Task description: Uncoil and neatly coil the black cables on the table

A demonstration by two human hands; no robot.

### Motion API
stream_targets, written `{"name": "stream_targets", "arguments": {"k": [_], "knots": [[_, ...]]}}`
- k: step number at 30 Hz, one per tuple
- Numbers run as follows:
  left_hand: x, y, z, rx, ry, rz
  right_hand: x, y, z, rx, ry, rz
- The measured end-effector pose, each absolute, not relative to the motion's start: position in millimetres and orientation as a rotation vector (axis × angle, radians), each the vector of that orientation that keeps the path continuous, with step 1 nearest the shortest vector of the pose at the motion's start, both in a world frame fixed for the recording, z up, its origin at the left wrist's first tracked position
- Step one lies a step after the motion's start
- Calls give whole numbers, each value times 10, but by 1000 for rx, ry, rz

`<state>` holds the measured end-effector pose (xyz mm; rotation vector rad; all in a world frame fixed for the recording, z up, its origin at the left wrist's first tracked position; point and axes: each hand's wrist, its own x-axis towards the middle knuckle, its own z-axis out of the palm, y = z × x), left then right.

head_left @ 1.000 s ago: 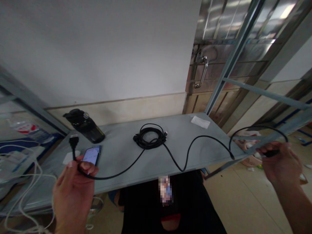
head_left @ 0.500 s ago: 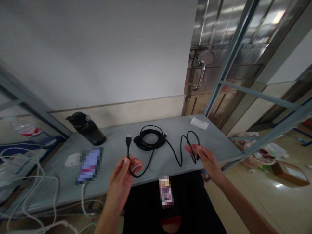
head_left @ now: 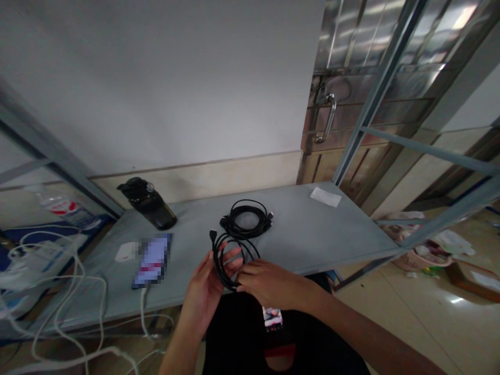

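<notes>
A black cable [head_left: 220, 264] hangs in several loops between my hands, over the near edge of the grey table. My left hand [head_left: 213, 276] grips the loops from the left, and a black plug [head_left: 213, 235] sticks up above its fingers. From the right, my right hand [head_left: 260, 281] closes on the same loops; its fingertips are partly hidden behind the back of the hand. Just beyond, a second coil of black cable [head_left: 250, 232] lies flat on the table, its plug ends at both sides.
A black bottle [head_left: 150, 205] stands at the back left. A phone [head_left: 153, 260] with a white cord lies nearer, beside a white card [head_left: 127, 251]. White paper [head_left: 325, 197] rests at the back right. Tangled white cables [head_left: 78, 276] fill the left. Metal posts [head_left: 375, 109] frame the table [head_left: 308, 234].
My right hand has come leftward to my left hand, bringing its length of cable along. The cable that stretched across the table is now gathered into loops in my hands.
</notes>
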<state>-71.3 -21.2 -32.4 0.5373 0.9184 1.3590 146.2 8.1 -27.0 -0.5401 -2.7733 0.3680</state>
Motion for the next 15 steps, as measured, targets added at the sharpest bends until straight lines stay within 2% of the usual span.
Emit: {"name": "stream_targets", "arguments": {"k": [6, 15], "knots": [[-631, -144, -10, 478, 714, 1370, 1554, 135, -226, -570, -2780, 296], [-398, 258, 443, 517, 425, 1120, 1509, 201, -328, -588, -2454, 241]]}}
